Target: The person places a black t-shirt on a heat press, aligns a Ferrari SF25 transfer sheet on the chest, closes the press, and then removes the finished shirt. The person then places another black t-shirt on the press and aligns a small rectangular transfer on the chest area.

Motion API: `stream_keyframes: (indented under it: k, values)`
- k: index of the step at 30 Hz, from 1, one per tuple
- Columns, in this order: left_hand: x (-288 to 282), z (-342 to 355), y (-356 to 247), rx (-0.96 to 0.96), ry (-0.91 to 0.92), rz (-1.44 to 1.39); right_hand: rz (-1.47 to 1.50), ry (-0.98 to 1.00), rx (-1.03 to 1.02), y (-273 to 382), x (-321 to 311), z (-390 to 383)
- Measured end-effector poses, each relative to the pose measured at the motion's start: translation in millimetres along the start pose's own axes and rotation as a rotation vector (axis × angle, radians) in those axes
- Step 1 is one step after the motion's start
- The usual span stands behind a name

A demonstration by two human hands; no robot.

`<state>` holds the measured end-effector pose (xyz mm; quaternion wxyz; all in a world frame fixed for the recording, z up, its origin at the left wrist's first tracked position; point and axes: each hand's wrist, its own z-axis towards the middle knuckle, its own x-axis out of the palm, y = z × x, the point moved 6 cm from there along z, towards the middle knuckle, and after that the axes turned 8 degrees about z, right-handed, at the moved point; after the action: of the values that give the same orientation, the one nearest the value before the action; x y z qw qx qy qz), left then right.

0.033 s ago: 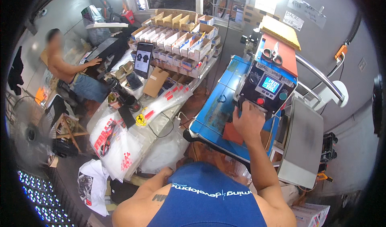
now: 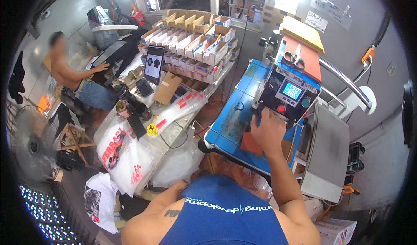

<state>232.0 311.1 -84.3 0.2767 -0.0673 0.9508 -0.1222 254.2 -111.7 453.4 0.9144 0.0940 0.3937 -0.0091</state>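
Heat press (image 2: 282,98) in front of the person, and the right hand (image 2: 268,131) is at its front, low on the left part of the control panel (image 2: 292,88). From where I stand, the fingers bend against the black front edge beneath the panel; whether they close around a handle there I cannot tell, since the back of the hand covers it.

To handle the press well at this point, I would say an even, controlled push or pull suits it, with the knuckles clear of the red button (image 2: 281,109), which sits just beside them, and the skin well away from any part that may be hot. The scissors (image 2: 294,59) lying on top of the press could slide if it is jolted.

The right arm reaches forward to the press, elbow slightly bent, forearm rising over the near side of the blue bed (image 2: 230,125), palm apparently downward. Well to the left of the press, the left arm is bent, its hand (image 2: 179,186) low near the body and partly hidden; I cannot tell whether it grasps anything.
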Motion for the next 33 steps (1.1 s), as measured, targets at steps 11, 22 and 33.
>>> stream_keyframes:
  k: [11, 22, 33]
  values:
    - [-60.6, -43.5, -48.4, 0.084, 0.220, 0.022, -0.006, -0.004, 0.035, -11.7, 13.0, 4.3]
    - [-47.7, -103.8, -126.4, 0.039, 0.400, -0.870, -0.075, -0.107, -0.114, -14.9, 16.6, 2.6]
    - [-126.1, -220.8, -159.0, 0.713, 0.046, 0.549, -0.053, -0.071, -0.146, -15.8, 15.9, 1.8]
